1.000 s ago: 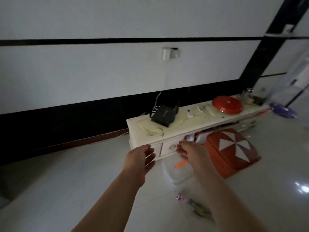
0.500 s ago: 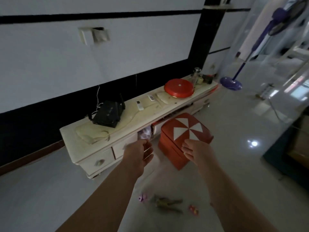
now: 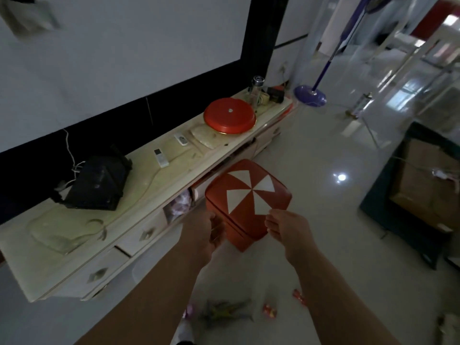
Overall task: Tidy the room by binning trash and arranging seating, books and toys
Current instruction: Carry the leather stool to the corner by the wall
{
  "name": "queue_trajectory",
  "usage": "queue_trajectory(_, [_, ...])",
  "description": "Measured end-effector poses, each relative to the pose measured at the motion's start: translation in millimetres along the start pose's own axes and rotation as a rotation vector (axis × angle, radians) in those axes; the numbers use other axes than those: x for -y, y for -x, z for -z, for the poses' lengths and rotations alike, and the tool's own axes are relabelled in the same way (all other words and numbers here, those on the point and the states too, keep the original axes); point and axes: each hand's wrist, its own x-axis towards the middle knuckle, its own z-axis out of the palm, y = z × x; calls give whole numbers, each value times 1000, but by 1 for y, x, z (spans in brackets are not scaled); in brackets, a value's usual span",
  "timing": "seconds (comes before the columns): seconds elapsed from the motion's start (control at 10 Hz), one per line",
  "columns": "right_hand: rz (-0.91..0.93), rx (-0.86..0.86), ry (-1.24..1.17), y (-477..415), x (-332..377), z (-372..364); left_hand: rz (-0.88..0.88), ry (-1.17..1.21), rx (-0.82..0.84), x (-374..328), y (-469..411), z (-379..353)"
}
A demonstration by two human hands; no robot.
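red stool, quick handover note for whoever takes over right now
Left hand: at the left side of the red stool, fingers curled; grip unclear.
Right hand: at the stool's near corner; contact unclear.
The stool stands on the floor in front of the low cabinet.
Small toys and a red scrap lie on the floor, nearer the camera.
Done: nothing visibly finished.
Left: place the stool, clear the floor items.

You are standing in a home living room: at 11 o'clock a low cream media cabinet [image 3: 149, 188] is running along the wall, carrying remotes [image 3: 161, 158] and a black wired box [image 3: 97, 185]. A padded red stool [image 3: 249, 195] is sitting at 12 o'clock, toys [image 3: 224, 313] are lying on the glossy tiled floor [image 3: 323, 150] at 6, and a pedestal fan [image 3: 310, 96] is standing at 1.
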Motion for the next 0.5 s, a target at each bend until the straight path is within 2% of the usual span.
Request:
queue_trajectory(0.2, [-97, -34, -59, -54, 11, 1, 79, -13, -49, -9, -53, -30])
queue_trajectory(0.4, [-64, -25, 33, -133, 23, 2, 148, -35, -9, -9, -112, -78])
queue_trajectory(0.5, [-26, 28, 126, -195, 28, 0, 143, -24, -72, -5, -155, -103])
